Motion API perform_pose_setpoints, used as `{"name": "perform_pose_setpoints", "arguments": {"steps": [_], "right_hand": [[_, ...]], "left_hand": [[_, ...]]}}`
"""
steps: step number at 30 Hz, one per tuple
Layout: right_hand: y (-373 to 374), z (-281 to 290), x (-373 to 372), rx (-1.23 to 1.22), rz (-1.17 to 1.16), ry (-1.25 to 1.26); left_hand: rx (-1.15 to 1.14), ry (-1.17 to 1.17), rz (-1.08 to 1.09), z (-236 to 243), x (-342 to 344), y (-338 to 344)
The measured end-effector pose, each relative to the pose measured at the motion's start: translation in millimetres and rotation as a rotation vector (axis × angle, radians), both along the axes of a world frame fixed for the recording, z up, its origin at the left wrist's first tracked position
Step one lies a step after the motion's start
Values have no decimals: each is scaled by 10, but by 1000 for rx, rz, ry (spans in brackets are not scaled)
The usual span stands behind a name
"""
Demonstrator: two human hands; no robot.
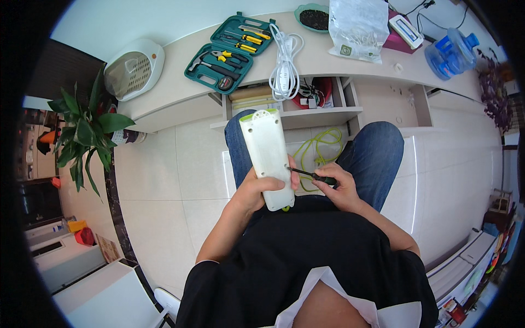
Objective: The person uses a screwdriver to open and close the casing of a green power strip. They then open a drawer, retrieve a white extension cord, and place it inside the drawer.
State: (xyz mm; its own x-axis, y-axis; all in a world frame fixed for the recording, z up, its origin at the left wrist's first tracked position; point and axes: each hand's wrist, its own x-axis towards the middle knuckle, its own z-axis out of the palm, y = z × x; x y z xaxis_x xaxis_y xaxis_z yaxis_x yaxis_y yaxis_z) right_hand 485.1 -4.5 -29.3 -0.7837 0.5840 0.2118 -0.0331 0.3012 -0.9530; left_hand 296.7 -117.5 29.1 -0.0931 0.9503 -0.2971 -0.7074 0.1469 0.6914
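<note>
My left hand [255, 191] is closed around the lower part of a long white power strip [264, 143] with lime-green edging. Its back, dotted with screw holes, faces up, and the far end leans slightly left. In my right hand [343, 188] is a screwdriver [324, 179] with a dark handle, held between the fingers. The thin dark shaft points left, and its tip meets the strip's right edge near a screw hole. A lime-green cord [322, 147] hangs in loops beyond the strip, between my knees.
On the desk lie an open green toolbox [219, 82], a coiled white power strip [284, 68], a plastic bag [358, 30] and a blue water jug [451, 53]. Two drawers stand pulled out, the right one [391, 104] near my knee. A leafy plant [85, 131] is at the left.
</note>
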Motion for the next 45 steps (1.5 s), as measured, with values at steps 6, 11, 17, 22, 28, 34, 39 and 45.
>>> {"name": "perform_pose_setpoints", "arguments": {"steps": [6,11,17,22,28,34,39,45], "right_hand": [[13,117,-8,20,24,-31],[15,162,-26,36,20,-27],[65,248,-24,143,29,-74],[139,393,9,268,71,-203],[213,443,-38,455,108,-252],[245,427,-116,526,163,-313],[273,479,-175,589,182,-312],[286,551,-227,636,208,-355]], "left_hand": [[67,-202,35,-132,-45,21],[62,-258,70,-183,-59,19],[36,-188,98,-211,-79,24],[-63,-23,185,-269,-82,37],[-125,-4,199,-435,-123,26],[-134,-30,196,-593,-182,-21],[-133,6,174,-684,-225,-34],[-169,70,177,-693,-226,-24]]}}
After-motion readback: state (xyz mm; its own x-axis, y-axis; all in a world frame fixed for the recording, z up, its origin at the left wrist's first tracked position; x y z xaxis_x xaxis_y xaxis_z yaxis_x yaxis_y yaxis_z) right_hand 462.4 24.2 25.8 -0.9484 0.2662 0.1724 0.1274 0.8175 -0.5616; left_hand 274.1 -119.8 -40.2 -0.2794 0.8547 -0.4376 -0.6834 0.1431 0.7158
